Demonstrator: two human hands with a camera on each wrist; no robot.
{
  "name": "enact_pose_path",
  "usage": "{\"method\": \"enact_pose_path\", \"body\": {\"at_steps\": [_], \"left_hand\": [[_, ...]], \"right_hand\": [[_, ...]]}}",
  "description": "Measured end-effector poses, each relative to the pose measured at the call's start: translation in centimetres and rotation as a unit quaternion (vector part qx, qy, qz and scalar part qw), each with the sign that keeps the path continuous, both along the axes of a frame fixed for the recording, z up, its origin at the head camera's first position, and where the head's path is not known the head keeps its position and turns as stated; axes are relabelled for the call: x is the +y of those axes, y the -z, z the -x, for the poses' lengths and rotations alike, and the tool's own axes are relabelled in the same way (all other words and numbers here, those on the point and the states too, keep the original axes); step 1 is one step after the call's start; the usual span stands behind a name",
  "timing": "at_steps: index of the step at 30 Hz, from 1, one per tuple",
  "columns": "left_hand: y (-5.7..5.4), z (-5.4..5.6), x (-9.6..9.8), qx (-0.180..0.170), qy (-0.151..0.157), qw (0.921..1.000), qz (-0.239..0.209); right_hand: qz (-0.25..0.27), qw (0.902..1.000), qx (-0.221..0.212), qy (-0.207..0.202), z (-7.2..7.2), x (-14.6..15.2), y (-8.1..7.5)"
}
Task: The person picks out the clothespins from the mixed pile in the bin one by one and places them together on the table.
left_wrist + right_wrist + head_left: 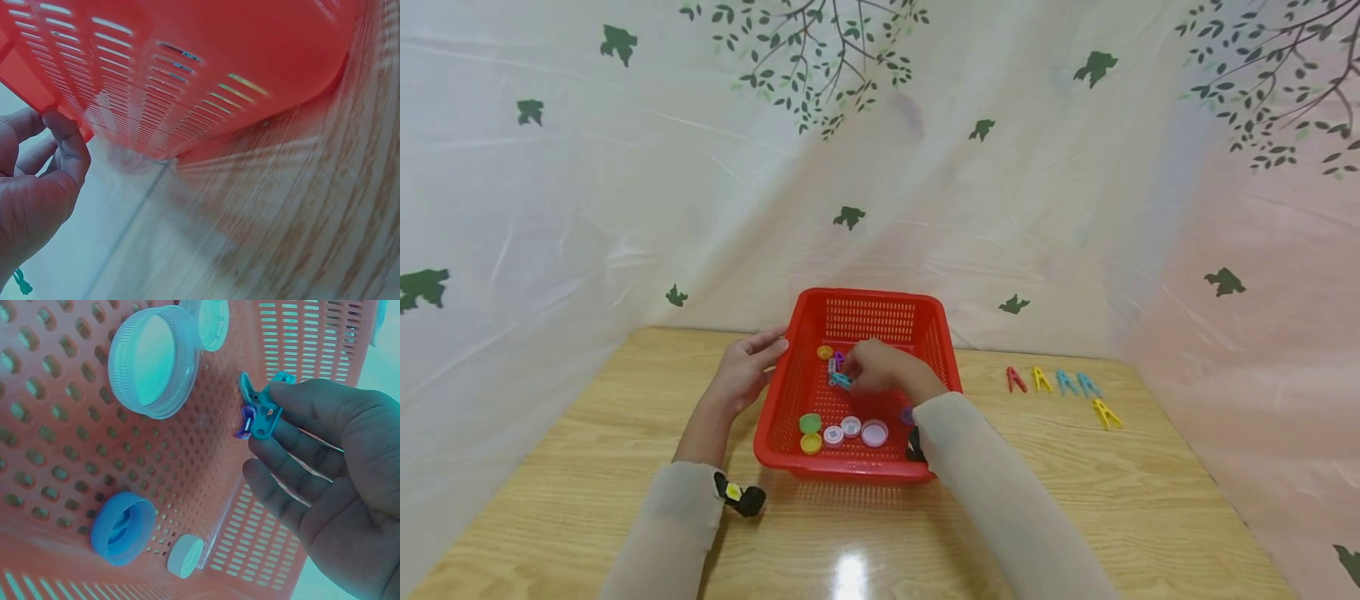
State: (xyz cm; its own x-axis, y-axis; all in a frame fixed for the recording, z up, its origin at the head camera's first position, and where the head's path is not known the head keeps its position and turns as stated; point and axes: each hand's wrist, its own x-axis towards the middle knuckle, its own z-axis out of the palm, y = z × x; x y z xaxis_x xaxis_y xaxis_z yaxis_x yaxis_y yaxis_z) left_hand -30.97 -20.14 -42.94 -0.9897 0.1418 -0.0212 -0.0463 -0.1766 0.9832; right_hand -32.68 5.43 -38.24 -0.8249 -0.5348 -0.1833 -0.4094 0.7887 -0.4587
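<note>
Pale fabric sleeves [1011, 508] nearest in my head view

I see the right hand [883, 367] pinching a light-blue plastic clothespin [841, 381], thumb to fingers, inside the red perforated plastic basket [850, 468]. Left hand [745, 371] grips the basket's left rim, thumb and fingers close together. Round plastic caps [874, 433] on its floor; five coloured plastic clothespins [1064, 381] right of it.

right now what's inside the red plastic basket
Round green, yellow, white and purple plastic caps, plus plastic clips, including a blue clip the right hand pinches. Anything that hand and forearm cover can't be seen.
</note>
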Motion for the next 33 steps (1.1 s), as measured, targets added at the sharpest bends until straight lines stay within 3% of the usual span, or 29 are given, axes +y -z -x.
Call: {"method": "enact_pose_path", "body": {"at_steps": [10,33], "left_hand": [[0.2,0.0,-0.2,0.000,0.002,1.0000,0.003],[-0.1,-0.8,0.0,-0.002,-0.001,1.0000,-0.002]], "right_hand": [[0.042,0.9991,0.004,-0.002,0.1,0.0,-0.9],[0.070,0.9952,0.065,-0.024,-0.6,0.8,-3.4]]}}
